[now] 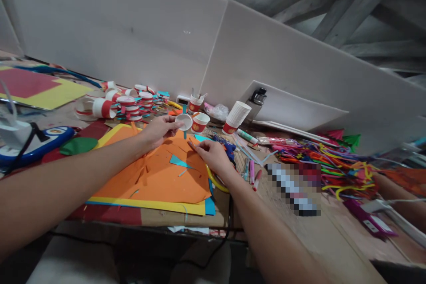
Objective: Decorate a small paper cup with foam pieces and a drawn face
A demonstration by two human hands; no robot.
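Note:
My left hand [162, 129] pinches a cut-down paper cup [183, 121] by its edge, its round white side facing me. Teal paper strips stick out above and below that cup. Lower and to the right, my right hand [210, 153] has its fingers closed around something small and thin near the fingertips, too small to name. Under both hands lies a stack of orange paper sheets [173, 182] with yellow and blue sheets beneath. A teal paper scrap [179, 161] and thin offcuts rest on the orange sheet. Just behind my hands stands a red and white paper cup [200, 123].
Several cut cups with strips [128, 105] are piled at the back left. A leaning stack of paper cups [237, 117] stands behind my right hand. Markers [252, 172] and colourful pipe cleaners [319, 164] lie to the right. A blue-edged device [49, 140] sits left.

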